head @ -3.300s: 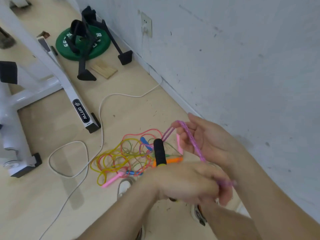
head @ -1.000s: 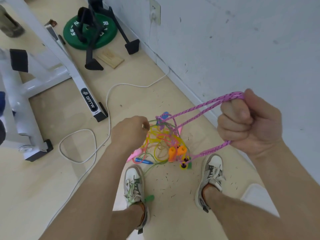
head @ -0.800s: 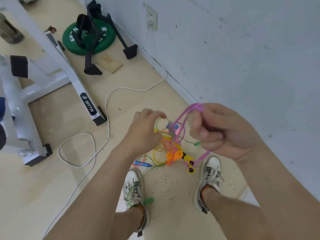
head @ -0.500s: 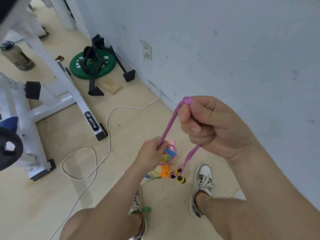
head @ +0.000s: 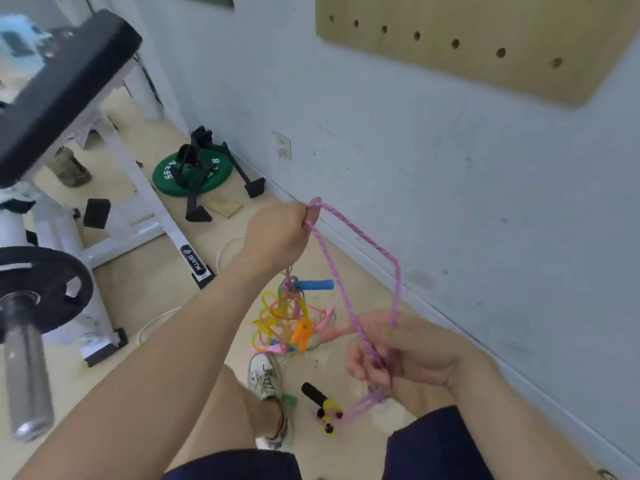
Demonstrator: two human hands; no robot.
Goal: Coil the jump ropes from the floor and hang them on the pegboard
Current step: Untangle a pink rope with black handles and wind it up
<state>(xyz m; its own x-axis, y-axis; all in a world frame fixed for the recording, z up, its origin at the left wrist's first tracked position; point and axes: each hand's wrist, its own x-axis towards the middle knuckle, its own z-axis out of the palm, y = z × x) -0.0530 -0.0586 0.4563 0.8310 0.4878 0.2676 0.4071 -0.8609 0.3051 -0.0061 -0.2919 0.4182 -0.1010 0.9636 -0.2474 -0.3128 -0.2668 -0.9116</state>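
You see one purple rope point(head: 360, 234), one tangle of coloured ropes point(head: 277, 317) too knotted to count, one green weight plate point(head: 166, 173), one black plate point(head: 41, 268), one pegboard point(head: 485, 26).

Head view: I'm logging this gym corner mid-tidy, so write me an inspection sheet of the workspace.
Surface: beige floor.
Job's things: purple rope looped between both hands; tangle of coloured ropes beneath them; pegboard on the wall, nothing hung on its visible part.
Clutter: green weight plate, wooden block.
Hands: left hand pinches the rope's bend; right hand grips its strands.
Cables: white cable on the floor.
Surroundings: white bench, wall outlet.
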